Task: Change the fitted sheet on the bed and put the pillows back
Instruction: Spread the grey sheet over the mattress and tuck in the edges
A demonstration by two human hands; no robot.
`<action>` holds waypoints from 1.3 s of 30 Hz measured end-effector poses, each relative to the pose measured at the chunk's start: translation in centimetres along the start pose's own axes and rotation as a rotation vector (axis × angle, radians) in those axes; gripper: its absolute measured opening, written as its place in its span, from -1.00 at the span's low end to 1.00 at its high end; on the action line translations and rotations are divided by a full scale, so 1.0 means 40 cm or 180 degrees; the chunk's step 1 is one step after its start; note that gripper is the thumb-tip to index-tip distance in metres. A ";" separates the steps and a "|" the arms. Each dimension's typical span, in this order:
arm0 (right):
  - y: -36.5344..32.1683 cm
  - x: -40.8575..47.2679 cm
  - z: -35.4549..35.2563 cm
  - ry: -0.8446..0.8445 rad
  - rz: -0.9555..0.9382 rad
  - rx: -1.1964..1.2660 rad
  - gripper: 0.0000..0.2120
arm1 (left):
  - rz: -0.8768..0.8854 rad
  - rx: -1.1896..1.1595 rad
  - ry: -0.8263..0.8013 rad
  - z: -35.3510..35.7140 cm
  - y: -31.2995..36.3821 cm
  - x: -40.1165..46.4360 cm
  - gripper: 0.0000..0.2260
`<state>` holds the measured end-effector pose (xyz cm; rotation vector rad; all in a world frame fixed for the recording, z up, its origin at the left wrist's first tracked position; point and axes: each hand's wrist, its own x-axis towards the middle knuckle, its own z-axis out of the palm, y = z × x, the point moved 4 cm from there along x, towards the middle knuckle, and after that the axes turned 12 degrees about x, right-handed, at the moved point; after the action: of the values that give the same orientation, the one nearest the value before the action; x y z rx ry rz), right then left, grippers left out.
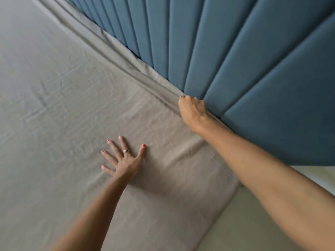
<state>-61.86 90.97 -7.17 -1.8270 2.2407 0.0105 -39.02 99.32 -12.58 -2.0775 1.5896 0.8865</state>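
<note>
A grey-beige sheet (76, 109) covered the top of the bed, creased across its middle and gathered into long folds along the head edge, where it met the blue padded headboard (244, 60). The left hand (125, 158) lay flat on the sheet a little in from that edge, palm down, fingers straight and spread wide, a ring on one of them and the nails painted orange. The right hand (193, 105) was at the head edge itself, against the base of the headboard, its fingers curled under and apparently gripping a fold of the sheet, though the fingertips were hidden beneath the hand and the hold could not be seen outright; a ring showed on one finger. Toward the near right corner the sheet ended in a straight line, and a paler surface (241, 223), perhaps the mattress, showed beside it. No pillows were in view.
</note>
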 end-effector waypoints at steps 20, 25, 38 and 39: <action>-0.009 0.007 0.009 -0.0245 0.0288 0.1230 -0.69 | 0.0130 -0.0090 -0.0383 0.006 -0.002 0.021 -0.20; -0.005 0.057 0.018 -0.0475 0.0965 0.0873 -0.46 | 0.0145 -0.0121 -0.0428 0.008 -0.005 0.024 -0.20; -0.007 -0.001 -0.031 0.0797 0.0710 0.0948 -0.75 | 0.0238 -0.0242 -0.0487 0.018 -0.009 0.027 -0.21; 0.001 -0.013 -0.040 0.1088 0.0702 0.1146 -0.77 | 0.0246 -0.0248 -0.0494 0.016 -0.009 0.026 -0.21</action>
<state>-62.10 91.21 -5.52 -1.4729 2.4536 -0.6660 -38.66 99.10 -13.79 -1.9565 1.5852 1.1247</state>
